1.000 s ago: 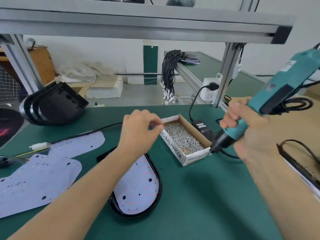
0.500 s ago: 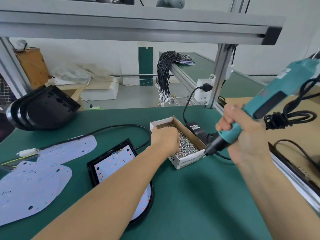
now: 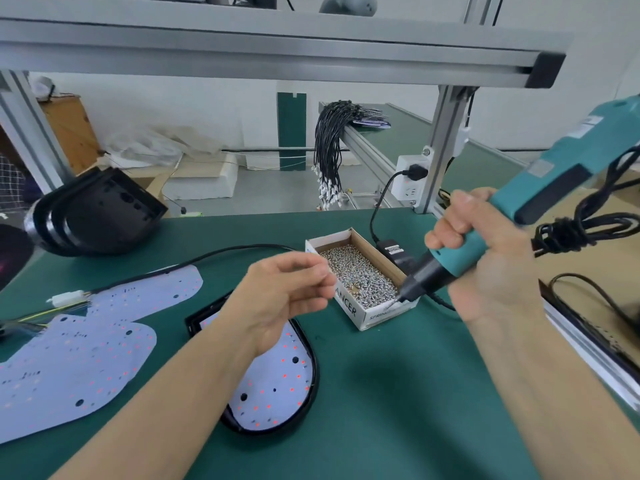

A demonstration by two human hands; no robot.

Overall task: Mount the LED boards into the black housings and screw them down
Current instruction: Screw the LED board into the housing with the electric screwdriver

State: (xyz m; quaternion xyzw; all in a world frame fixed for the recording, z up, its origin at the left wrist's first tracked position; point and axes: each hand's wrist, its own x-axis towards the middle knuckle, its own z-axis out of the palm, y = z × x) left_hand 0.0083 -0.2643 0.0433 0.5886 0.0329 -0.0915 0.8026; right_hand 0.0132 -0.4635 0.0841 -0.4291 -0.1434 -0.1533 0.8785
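Head view: the left hand point(image 3: 284, 299) hovers above the green mat point(image 3: 398, 393), just left of the screw box point(image 3: 360, 278), its fingers curled toward the thumb as if pinching; whether a screw sits between the fingertips is too small and blurred to tell. Below and partly hidden under that hand and wrist lies a black housing point(image 3: 308, 386) with a white LED board point(image 3: 273, 386) seated inside it, red dots showing across the board. The right hand point(image 3: 485, 258) grips a teal screwdriver point(image 3: 540, 199) around its lower body, tilted so that the black tip points down-left at the near right corner of the box, touching or just above the screws point(image 3: 360, 275) there. A coiled black cord point(image 3: 581, 230) hangs from the driver at the right. On the left of the mat lie two loose boards point(image 3: 79, 351), overlapping, with a white connector point(image 3: 65, 299) and wires beside them. Far left, a stack of empty housings point(image 3: 93, 216) leans on its side. Far beyond the box, a wall socket point(image 3: 410, 181) is fixed to the aluminium frame point(image 3: 440, 143), and a cable bundle point(image 3: 329, 150) hangs from a rail.
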